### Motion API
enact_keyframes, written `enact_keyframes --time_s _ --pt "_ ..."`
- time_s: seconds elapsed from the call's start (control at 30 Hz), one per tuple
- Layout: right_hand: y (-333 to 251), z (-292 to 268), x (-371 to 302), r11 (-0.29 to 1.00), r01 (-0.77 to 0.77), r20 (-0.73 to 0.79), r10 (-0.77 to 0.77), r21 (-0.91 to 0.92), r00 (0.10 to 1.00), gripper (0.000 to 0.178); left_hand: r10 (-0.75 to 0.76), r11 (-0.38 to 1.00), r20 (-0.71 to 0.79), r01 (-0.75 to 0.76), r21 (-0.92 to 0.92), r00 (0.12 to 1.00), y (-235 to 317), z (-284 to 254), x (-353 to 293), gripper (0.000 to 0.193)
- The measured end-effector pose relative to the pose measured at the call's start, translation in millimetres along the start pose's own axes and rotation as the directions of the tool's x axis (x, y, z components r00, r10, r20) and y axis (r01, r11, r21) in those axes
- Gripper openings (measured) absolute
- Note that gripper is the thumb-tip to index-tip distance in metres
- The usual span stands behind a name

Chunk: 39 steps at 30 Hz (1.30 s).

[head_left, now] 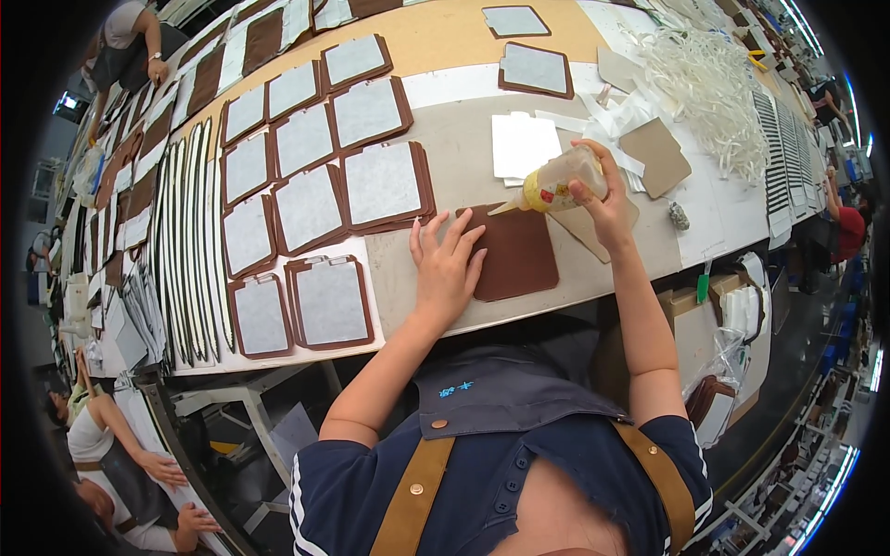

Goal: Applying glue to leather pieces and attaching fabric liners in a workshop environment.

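A brown leather-like panel (514, 259) lies flat at the table's front edge. My left hand (448, 264) rests with spread fingers on its left side, fingertips near the upper left corner. My right hand (603, 196) is wrapped round a translucent squeeze bottle (567, 178) with a yellow label. The bottle is tilted, its narrow nozzle pointing left and down at the panel's top edge. Whether the tip touches the panel I cannot tell. Just behind the bottle lies a stack of white sheets (522, 144). Part of a grey-beige board (584, 227) shows under my right wrist.
Stacks of brown panels with pale backing (382, 183) stand in rows to the left, beside long dark-and-white strips (190, 250). A tangle of white ribbon strips (709, 93) covers the far right. A small grey lump (679, 217) sits near the right edge. Other people work around.
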State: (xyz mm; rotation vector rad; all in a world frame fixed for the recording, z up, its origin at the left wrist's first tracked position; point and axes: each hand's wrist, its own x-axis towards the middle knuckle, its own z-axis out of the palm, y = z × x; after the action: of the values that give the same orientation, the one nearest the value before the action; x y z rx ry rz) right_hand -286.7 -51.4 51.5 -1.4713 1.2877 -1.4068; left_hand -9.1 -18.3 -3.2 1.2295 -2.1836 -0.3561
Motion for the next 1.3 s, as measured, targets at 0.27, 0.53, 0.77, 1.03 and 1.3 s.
enact_keyframes --time_s 0.27,0.53,0.77,1.03,1.3 --pt "14.9 -5.4 -30.1 0.941 -0.093 -0.19 0.161 0.324 0.969 0.061 -0.078 0.981 -0.132 0.052 -0.188 0.988 -3.1 -5.3 2.8 0.027" --pt "3.2 24.8 -66.3 0.996 0.055 -0.288 -0.033 0.066 0.957 0.065 -0.291 0.824 -0.253 0.107 -0.556 0.923 -9.4 -6.2 1.7 0.023" --pt "4.8 32.0 -69.6 0.993 0.073 -0.245 -0.049 0.089 0.968 0.069 -0.271 0.835 -0.284 0.077 -0.545 0.92 -10.5 -6.3 1.8 0.025" --pt "9.8 39.9 -66.9 0.995 0.072 -0.205 -0.057 0.067 0.977 0.07 -0.269 0.836 -0.288 0.074 -0.544 0.919 -10.6 -7.7 3.1 0.023" --pt "0.2 45.2 -49.2 0.989 0.137 -0.076 -0.133 0.059 0.988 0.069 -0.278 0.83 -0.29 0.077 -0.553 0.916 -10.5 -8.2 3.7 0.022"
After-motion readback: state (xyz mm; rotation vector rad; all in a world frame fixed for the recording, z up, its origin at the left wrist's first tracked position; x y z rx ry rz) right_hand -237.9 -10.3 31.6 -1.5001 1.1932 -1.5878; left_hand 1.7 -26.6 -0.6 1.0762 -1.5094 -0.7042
